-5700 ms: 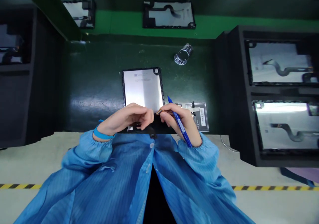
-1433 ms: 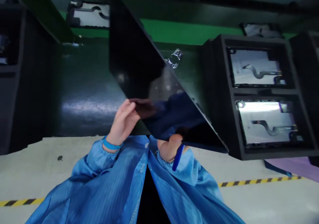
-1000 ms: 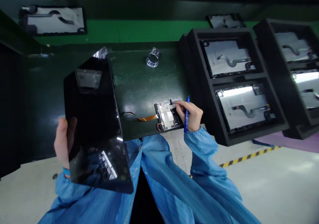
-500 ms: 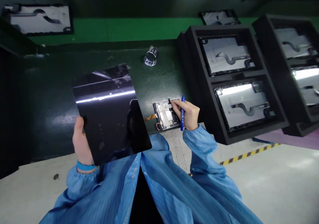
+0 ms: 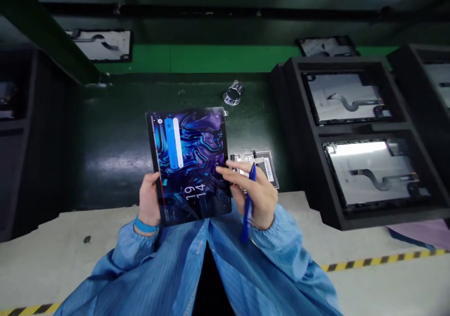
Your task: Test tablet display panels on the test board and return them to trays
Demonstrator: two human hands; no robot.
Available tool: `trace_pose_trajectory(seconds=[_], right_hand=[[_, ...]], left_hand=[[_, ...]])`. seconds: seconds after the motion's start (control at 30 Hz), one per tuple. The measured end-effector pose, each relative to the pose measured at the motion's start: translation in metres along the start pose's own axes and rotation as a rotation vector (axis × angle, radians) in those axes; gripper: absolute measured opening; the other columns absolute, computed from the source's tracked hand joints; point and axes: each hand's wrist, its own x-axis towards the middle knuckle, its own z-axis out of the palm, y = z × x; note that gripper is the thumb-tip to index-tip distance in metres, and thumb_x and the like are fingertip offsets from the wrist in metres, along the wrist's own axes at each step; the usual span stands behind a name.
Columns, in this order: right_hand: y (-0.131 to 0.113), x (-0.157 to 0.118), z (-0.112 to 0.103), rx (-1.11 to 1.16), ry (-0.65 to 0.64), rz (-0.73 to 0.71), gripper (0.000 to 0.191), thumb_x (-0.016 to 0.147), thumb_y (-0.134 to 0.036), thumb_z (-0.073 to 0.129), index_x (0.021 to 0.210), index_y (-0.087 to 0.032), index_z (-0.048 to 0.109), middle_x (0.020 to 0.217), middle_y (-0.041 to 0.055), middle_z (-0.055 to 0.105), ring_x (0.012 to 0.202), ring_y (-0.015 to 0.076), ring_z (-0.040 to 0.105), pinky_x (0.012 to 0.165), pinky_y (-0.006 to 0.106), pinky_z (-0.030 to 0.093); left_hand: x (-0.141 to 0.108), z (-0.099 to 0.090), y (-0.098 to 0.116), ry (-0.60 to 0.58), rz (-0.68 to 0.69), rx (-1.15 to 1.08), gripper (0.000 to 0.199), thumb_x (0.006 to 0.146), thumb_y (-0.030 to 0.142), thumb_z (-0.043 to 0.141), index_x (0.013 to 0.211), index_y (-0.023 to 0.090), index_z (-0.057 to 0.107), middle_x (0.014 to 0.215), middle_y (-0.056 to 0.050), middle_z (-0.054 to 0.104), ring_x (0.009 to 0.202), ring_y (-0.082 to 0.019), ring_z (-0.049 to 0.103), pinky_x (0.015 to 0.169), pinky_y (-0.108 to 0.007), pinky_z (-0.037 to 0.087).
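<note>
My left hand (image 5: 149,199) grips the left edge of a tablet screen (image 5: 190,152), which is lit and shows a purple and blue picture with the digits 19 14. A blue pen (image 5: 249,201) is tucked in my right hand (image 5: 258,191). The index and middle fingers of that hand reach to the right edge of the screen; whether they touch the glass I cannot tell. Just beyond my right hand lies a small open device with a circuit board (image 5: 269,168), partly hidden by the hand and the screen.
A shiny metal and clear loupe-like piece (image 5: 234,93) stands on the dark green bench (image 5: 112,133). At right are black trays (image 5: 337,208) holding screen panels (image 5: 372,177). Another panel (image 5: 105,46) lies at the back left. A dark rack (image 5: 28,142) stands at far left.
The black screen has lit up and tilted flatter. My right hand has left the circuit board and moved to the screen's right edge, keeping the pen. The whole view has shifted.
</note>
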Motion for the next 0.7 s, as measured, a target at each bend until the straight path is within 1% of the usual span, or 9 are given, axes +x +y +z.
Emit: trace_pose_trajectory(seconds=[0.1,0.17,0.23,0.3,0.37,0.43,0.53,0.6,0.7], right_hand=[[-0.006,0.003,0.013,-0.217,0.042,0.052,0.038,0.093,-0.013,0.061,0.128,-0.028,0.058,0.123,0.0029,0.074,0.130,0.0285,0.061,0.110,0.051,0.048],[-0.011,0.001,0.023,-0.291,0.030,0.105,0.038,0.093,-0.015,0.061,0.129,-0.027,0.056,0.129,0.0033,0.072,0.136,0.0292,0.056,0.116,0.055,0.040],[-0.017,0.000,0.029,-0.254,-0.045,0.089,0.033,0.096,-0.019,0.059,0.128,-0.026,0.057,0.132,0.0044,0.070,0.139,0.0280,0.052,0.119,0.054,0.036],[-0.022,0.003,0.029,-0.112,-0.153,-0.011,0.026,0.099,-0.023,0.055,0.124,-0.025,0.058,0.131,0.0049,0.070,0.140,0.0259,0.051,0.121,0.053,0.036],[-0.023,0.010,0.021,0.094,-0.197,-0.121,0.023,0.101,-0.023,0.048,0.121,-0.024,0.060,0.129,0.0050,0.071,0.137,0.0241,0.054,0.116,0.050,0.044],[-0.020,0.021,0.009,0.230,-0.105,-0.114,0.024,0.101,-0.020,0.046,0.118,-0.025,0.061,0.124,0.0036,0.073,0.123,0.0228,0.064,0.102,0.044,0.055],[-0.002,0.045,-0.006,0.115,0.233,0.150,0.020,0.100,-0.019,0.050,0.109,-0.026,0.066,0.101,0.0024,0.076,0.089,0.0216,0.073,0.080,0.037,0.060],[0.017,0.061,-0.012,-0.031,0.338,0.307,0.013,0.099,-0.025,0.056,0.105,-0.024,0.067,0.087,0.0022,0.073,0.076,0.0211,0.071,0.074,0.036,0.057],[0.042,0.078,-0.015,-0.143,0.153,0.337,0.016,0.096,-0.036,0.063,0.098,-0.021,0.067,0.076,0.0000,0.069,0.066,0.0182,0.067,0.066,0.031,0.051]], left_hand=[[-0.003,0.001,-0.001,0.032,0.004,0.001,0.009,0.061,0.032,0.067,0.063,0.023,0.066,0.064,-0.001,0.074,0.101,-0.035,0.074,0.089,-0.048,0.062],[-0.005,0.002,-0.002,0.001,-0.008,-0.007,0.010,0.061,0.032,0.066,0.062,0.023,0.066,0.068,-0.002,0.076,0.103,-0.036,0.074,0.090,-0.049,0.061],[-0.008,0.004,-0.003,-0.042,-0.052,-0.021,0.011,0.061,0.033,0.066,0.064,0.022,0.067,0.075,-0.004,0.078,0.106,-0.036,0.072,0.092,-0.051,0.060],[-0.010,0.007,-0.002,-0.064,-0.109,-0.036,0.012,0.060,0.033,0.067,0.065,0.022,0.067,0.082,-0.005,0.079,0.109,-0.037,0.071,0.093,-0.051,0.059],[-0.011,0.008,-0.002,-0.058,-0.136,-0.046,0.011,0.060,0.031,0.067,0.063,0.021,0.066,0.085,-0.005,0.080,0.109,-0.037,0.071,0.094,-0.051,0.059],[-0.012,0.007,-0.003,-0.032,-0.125,-0.046,0.009,0.060,0.030,0.065,0.061,0.021,0.065,0.080,-0.004,0.079,0.106,-0.036,0.073,0.093,-0.049,0.060],[-0.012,0.001,-0.005,-0.012,-0.143,-0.016,0.013,0.060,0.032,0.063,0.064,0.021,0.068,0.067,-0.004,0.076,0.099,-0.038,0.075,0.088,-0.048,0.062],[-0.012,-0.002,-0.006,-0.046,-0.190,0.007,0.019,0.060,0.035,0.062,0.068,0.021,0.071,0.068,-0.006,0.076,0.098,-0.039,0.075,0.086,-0.049,0.062],[-0.013,-0.006,-0.008,-0.128,-0.237,0.020,0.023,0.060,0.038,0.062,0.071,0.021,0.073,0.073,-0.007,0.078,0.102,-0.041,0.073,0.087,-0.051,0.062]])
